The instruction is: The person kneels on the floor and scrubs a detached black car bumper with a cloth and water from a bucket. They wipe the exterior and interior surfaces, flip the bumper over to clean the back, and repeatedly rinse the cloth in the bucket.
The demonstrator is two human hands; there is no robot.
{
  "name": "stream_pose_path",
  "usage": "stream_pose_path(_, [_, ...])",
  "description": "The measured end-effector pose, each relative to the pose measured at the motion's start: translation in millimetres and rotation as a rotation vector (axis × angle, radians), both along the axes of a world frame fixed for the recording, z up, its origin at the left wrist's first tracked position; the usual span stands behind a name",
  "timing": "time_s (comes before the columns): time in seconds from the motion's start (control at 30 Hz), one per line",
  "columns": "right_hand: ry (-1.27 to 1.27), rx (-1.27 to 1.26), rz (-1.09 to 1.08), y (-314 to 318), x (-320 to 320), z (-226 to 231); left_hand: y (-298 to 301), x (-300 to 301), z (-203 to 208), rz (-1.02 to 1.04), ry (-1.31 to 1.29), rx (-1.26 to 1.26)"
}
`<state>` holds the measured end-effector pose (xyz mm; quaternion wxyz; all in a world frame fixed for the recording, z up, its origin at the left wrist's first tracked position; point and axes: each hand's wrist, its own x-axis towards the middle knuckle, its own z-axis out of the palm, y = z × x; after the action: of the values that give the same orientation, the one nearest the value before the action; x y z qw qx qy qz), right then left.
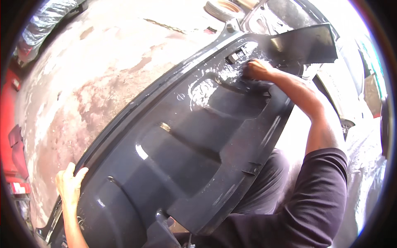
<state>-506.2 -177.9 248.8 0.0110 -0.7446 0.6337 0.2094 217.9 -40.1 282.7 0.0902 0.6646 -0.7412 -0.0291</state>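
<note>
A large black moulded plastic car panel point(194, 142) stretches diagonally from the lower left to the upper right, resting by my leg. My left hand point(70, 182) grips its far edge at the lower left, fingers over the rim. On the upper right of the panel, my right hand point(259, 69) is closed and pressed down on the wet surface. Something dark shows under its fingers, too hidden to name. Whitish foam point(202, 91) and wet streaks lie around that hand. A small rectangular fitting point(236, 56) sits in the panel just beyond it.
Stained concrete floor point(95, 87) spreads beyond the panel. A tyre point(223, 10) lies at the top, beside other car parts. Silvery plastic sheeting covers something point(47, 22) at upper left; more clear sheeting point(364, 173) hangs at right. Red objects point(14, 128) line the left rim.
</note>
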Motion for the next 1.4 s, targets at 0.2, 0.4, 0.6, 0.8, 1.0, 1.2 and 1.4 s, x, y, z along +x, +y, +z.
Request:
stream_pose_path(0.2, [0.155,-0.150,-0.274,-32,-151,-24,-15,1,-18,-0.160,-0.024,-0.091])
stream_pose_path(0.4, [-0.125,-0.209,0.055,-3,10,-58,0,12,-12,-0.107,-0.035,-0.080])
stream_pose_path(0.6, [-0.278,-0.383,-0.452,-16,-21,-6,2,4,-9,-0.105,-0.037,-0.113])
stream_pose_path(0.8, [-0.417,-0.600,-0.206,-26,-15,-64,4,9,-11,-0.160,-0.084,-0.142])
stream_pose_path(1.0, [-0.219,-0.494,0.139,-24,-43,-67,4,5,-15,-0.186,-0.044,-0.177])
stream_pose_path(1.2, [-0.261,-0.717,0.222,-40,-46,-68,12,16,-8,-0.173,-0.102,-0.194])
stream_pose_path(1.4, [-0.361,-0.759,-0.196,-55,-137,-58,-5,7,-20,-0.221,-0.054,-0.178])
